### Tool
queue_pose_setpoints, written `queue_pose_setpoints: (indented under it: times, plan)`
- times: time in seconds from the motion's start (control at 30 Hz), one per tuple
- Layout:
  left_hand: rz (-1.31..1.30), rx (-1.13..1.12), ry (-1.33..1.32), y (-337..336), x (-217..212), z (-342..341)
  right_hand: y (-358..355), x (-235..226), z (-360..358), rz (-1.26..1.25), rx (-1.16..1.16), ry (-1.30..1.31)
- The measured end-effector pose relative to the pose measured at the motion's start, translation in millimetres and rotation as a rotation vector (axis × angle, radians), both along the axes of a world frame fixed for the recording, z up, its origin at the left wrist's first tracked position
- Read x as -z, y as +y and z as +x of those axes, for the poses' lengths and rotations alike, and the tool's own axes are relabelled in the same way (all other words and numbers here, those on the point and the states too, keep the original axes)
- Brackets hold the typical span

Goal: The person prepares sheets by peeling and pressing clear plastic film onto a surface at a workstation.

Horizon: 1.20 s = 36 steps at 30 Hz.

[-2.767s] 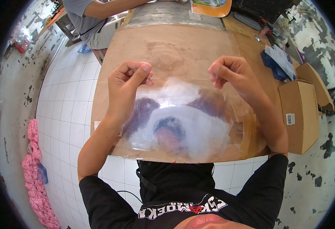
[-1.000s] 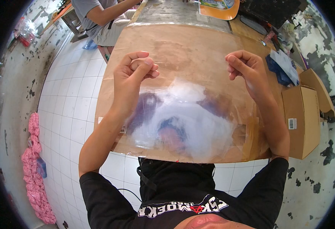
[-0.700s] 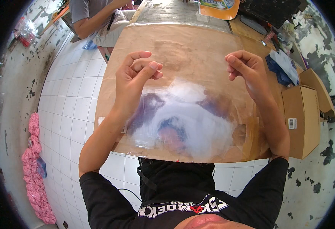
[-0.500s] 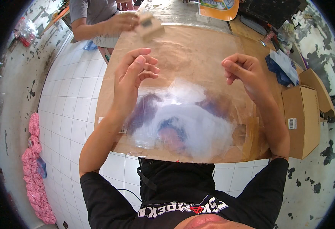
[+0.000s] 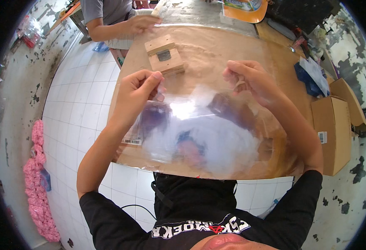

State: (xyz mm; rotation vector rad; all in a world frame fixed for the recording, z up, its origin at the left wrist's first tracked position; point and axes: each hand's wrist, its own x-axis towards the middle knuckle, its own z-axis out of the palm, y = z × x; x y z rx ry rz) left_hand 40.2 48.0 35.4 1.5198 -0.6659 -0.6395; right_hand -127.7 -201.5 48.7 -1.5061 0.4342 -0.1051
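Over the table my left hand (image 5: 143, 86) is closed, thumb pressed against the curled fingers. Whatever it may hold is hidden. Across from it, my right hand (image 5: 243, 79) hangs in the air with its fingers curled in. I cannot make out whether something small is between them. Just beyond my left hand, a pale wooden block (image 5: 169, 62) with a dark inset piece lies on the brown cardboard table cover (image 5: 208, 46). Neither hand touches the block. Below my hands, shiny clear plastic film (image 5: 216, 137) covers the near part of the table and reflects light.
At the far left a person in a grey shirt sits with a hand (image 5: 143, 24) over the table edge. An open cardboard box (image 5: 331, 133) stands at the right. Blue and white packets (image 5: 310, 77) lie at the right edge. Pink bundled plastic (image 5: 39, 183) hangs along the left wall.
The other person has put the wooden block down and drawn their hand back. My left hand has closed and lowered. My right hand has moved left, toward the middle.
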Motion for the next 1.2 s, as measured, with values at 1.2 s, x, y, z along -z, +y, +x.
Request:
queue_pose_setpoints:
  times: [1.2]
  plan:
    - [0.036, -0.25, 0.172, -7, 35, 80, -3, 34, 120, -0.08, 0.087, 0.051]
